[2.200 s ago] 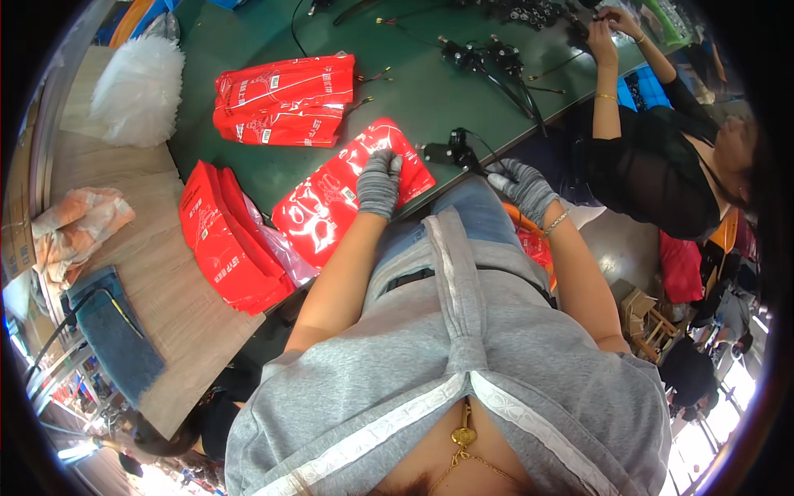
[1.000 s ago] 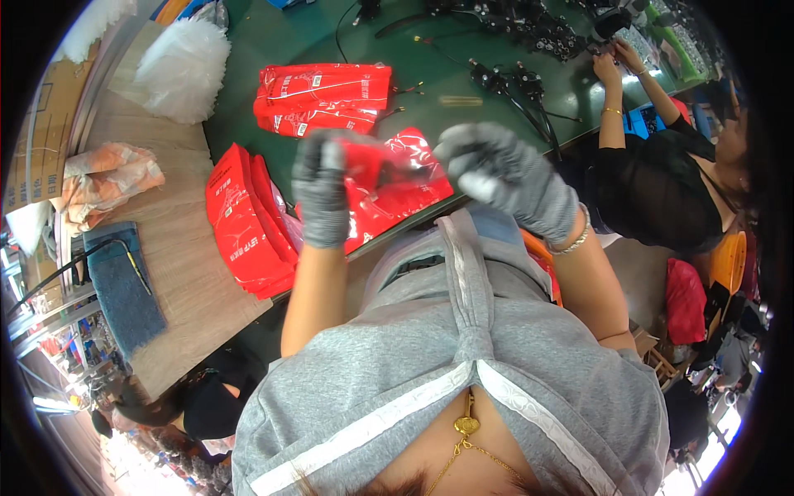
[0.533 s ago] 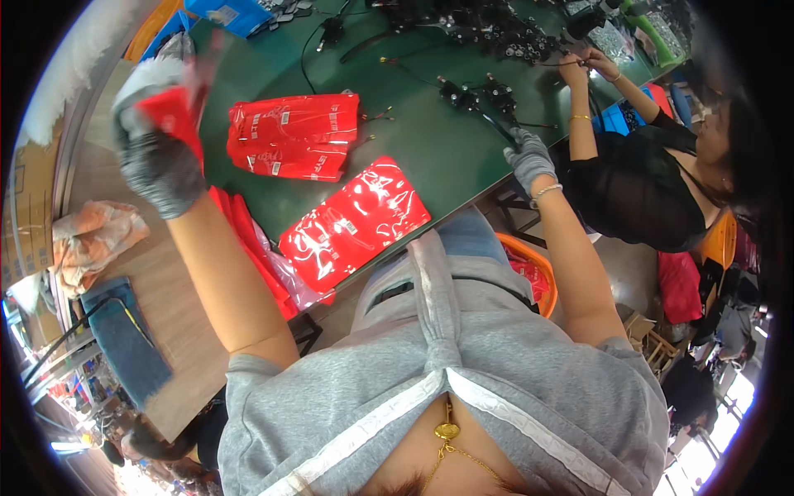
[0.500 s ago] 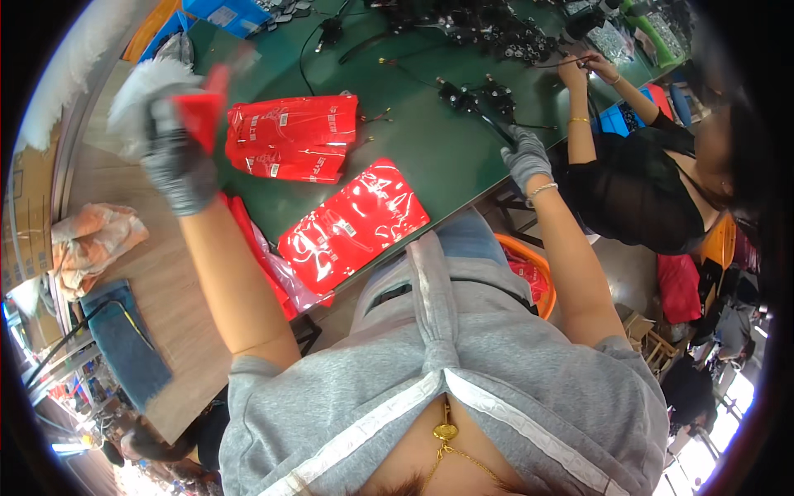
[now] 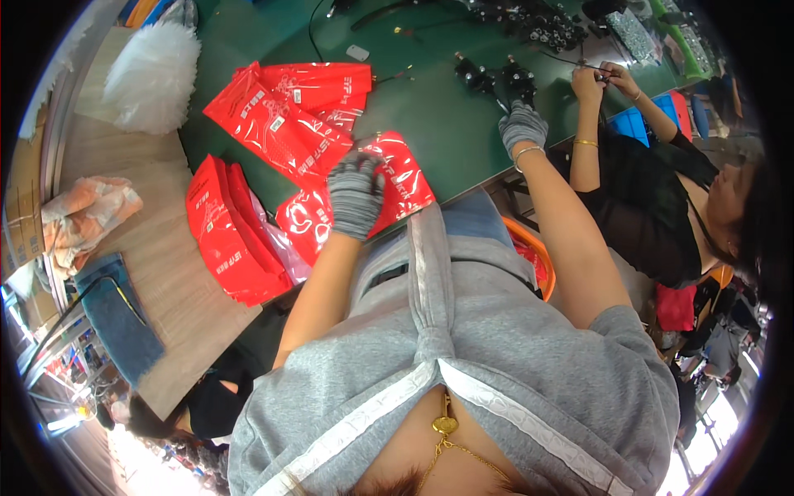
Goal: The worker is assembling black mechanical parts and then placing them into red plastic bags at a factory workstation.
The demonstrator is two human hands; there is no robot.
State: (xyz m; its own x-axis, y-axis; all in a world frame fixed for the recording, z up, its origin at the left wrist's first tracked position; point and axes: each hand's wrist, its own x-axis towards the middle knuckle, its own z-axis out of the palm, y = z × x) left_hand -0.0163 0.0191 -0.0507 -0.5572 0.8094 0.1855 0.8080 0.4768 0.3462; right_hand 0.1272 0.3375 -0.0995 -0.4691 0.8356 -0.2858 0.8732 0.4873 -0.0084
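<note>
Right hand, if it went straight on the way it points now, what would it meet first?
Most likely the nearer black part lying on the green table, just beyond the right hand. Whether they already touch, I can't tell here.

green table (image 5: pixel 438 112), red packets (image 5: pixel 277 124), black parts (image 5: pixel 518 80); thin cable (image 5: pixel 311 33)

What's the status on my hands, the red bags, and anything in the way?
Left hand on the front red bag, grip unclear. Right hand at the black cabled part, grip hidden. Possible obstruction: co-worker's hands, to the right.
</note>
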